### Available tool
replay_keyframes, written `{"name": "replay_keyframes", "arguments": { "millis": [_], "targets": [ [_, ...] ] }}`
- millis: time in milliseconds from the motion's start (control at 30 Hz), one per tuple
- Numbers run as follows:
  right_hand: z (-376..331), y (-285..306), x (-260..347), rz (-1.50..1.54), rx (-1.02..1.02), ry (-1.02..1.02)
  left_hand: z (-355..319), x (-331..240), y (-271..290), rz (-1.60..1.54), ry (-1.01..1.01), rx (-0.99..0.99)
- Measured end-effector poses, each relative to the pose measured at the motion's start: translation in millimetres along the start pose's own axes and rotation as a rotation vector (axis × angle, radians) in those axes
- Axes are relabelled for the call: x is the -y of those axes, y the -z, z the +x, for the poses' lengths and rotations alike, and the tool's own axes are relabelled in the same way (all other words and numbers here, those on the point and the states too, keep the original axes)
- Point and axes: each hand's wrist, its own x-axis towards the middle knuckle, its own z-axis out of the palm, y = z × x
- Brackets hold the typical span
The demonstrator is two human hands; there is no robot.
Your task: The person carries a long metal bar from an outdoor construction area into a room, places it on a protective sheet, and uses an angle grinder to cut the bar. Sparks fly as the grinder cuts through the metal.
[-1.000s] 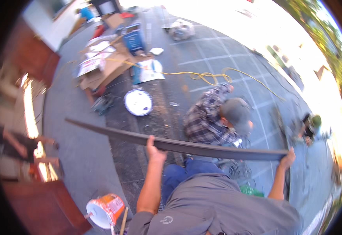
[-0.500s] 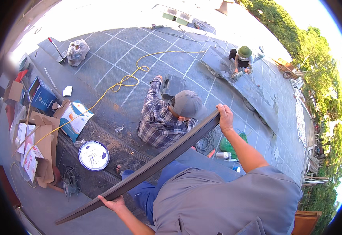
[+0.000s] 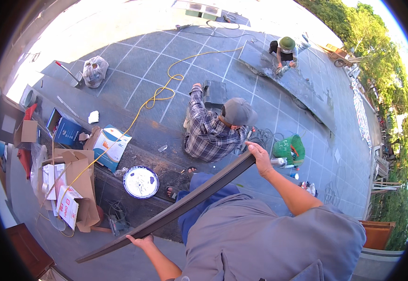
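Note:
A long, straight, dark brown bar (image 3: 197,194) with a ridge along its length slants across the front of my body. Near its upper right end my right hand (image 3: 261,160) is closed around it, fingers over the end. Lower down, my left hand (image 3: 142,242) supports the bar from below, its thumb along the edge. The far lower left tip extends past my left hand, above the grey floor. Just beyond the bar, a co-worker in a plaid shirt and grey cap (image 3: 238,112) crouches beside a black case (image 3: 214,93).
A round white tray with a blue rim (image 3: 141,182), cardboard boxes (image 3: 89,187) and a power tool (image 3: 116,220) lie left. A yellow cord (image 3: 169,91) crosses the tiles. A green basket (image 3: 290,151) stands right. Farther back, another person in a green helmet (image 3: 287,43) works at a dark slab (image 3: 288,89).
My view has shifted, so the surroundings sit farther right at the left side. The bar's upper end has come down a little in the picture. Both hands still hold it.

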Motion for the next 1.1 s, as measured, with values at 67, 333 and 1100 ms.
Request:
{"name": "replay_keyframes", "arguments": {
  "millis": [67,333,1100],
  "targets": [
    [-8,-16,0,0.02,0.055,-0.061,6,-6,-7,0.015,-0.016,-0.021],
    [-37,-90,10,0.049,0.12,-0.056,10,-14,-28,0.035,-0.02,0.034],
    [-62,-196,3,0.063,0.56,-0.332,-105,91,-62,-0.125,0.306,0.516]
  ]
}}
